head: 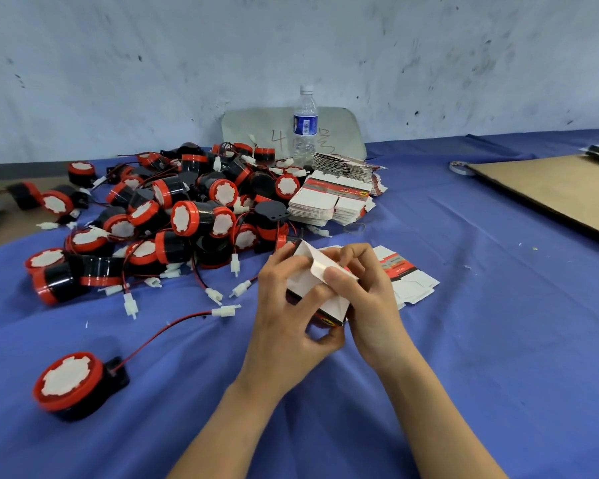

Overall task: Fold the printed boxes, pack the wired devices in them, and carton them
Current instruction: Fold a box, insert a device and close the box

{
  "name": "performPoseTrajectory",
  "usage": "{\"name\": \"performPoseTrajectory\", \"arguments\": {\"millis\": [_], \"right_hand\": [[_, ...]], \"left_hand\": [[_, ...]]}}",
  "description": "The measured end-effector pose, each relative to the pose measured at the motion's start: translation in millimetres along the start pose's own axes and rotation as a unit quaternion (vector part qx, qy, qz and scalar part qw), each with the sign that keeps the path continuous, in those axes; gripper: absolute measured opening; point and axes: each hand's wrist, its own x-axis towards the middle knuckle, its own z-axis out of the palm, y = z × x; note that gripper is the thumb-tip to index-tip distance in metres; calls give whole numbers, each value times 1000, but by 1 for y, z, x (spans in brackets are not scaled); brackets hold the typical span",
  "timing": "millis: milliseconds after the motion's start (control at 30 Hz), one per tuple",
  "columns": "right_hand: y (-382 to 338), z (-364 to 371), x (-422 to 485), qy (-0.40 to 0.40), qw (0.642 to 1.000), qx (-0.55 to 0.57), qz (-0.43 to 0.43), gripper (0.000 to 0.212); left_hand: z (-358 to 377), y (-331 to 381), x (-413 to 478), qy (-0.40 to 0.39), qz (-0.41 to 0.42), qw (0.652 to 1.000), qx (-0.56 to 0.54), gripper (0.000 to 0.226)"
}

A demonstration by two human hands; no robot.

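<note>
both hands hold one half-folded box (317, 288) over the blue cloth (498, 340). the left hand (284, 316) grips it from the left: the thumb lies across the white face and the fingers curl under the printed black and red bottom edge. the right hand (370, 302) grips it from the right, with the thumb pressed on a white flap at the top and the other fingers bent over the far edge. the box is tilted, its white flaps open towards the far side.

just beyond the right fingers, partly under that hand, a flat box blank (412, 281) lies on the cloth. farther beyond the fingers sits a stack of flat boxes (322, 202), with a fanned stack (346, 165) behind it. a rubber band (355, 228) lies between the stack and the hands.

left of and beyond the left fingers is a heap of red and black devices (187, 209), with wires and white plugs tangled among them. well to the left of the left wrist one device (71, 385) lies apart, its wire running to a white plug (225, 311) near the left hand.

far beyond the fingers a water bottle (305, 122) stands upright before a grey board (253, 129) that leans on the wall. well to the right of the right fingers lies a cardboard sheet (550, 195), with a roll of tape (461, 168) at the corner nearest the fingers.
</note>
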Motion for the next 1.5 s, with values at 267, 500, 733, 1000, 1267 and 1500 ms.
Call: {"name": "performPoseTrajectory", "arguments": {"millis": [267,500,733,1000,1267,1500], "right_hand": [[-1,0,2,41,998,-50,1,34],[3,0,4,56,997,-45,-3,53],[6,-3,5,2,994,-108,0,43],[14,-2,3,21,984,-168,-58,30],[21,0,0,68,958,-254,-114,31],[20,1,2,75,932,-332,-123,38]], "left_hand": [[1,3,-1,49,-79,989,-116,98],[6,-10,-3,21,-245,955,-165,121],[-5,-9,3,34,-144,987,-59,92],[-4,-6,2,44,-131,990,-27,96],[-2,-6,2,37,-118,992,18,101],[-1,-8,1,21,-120,992,45,102]]}}
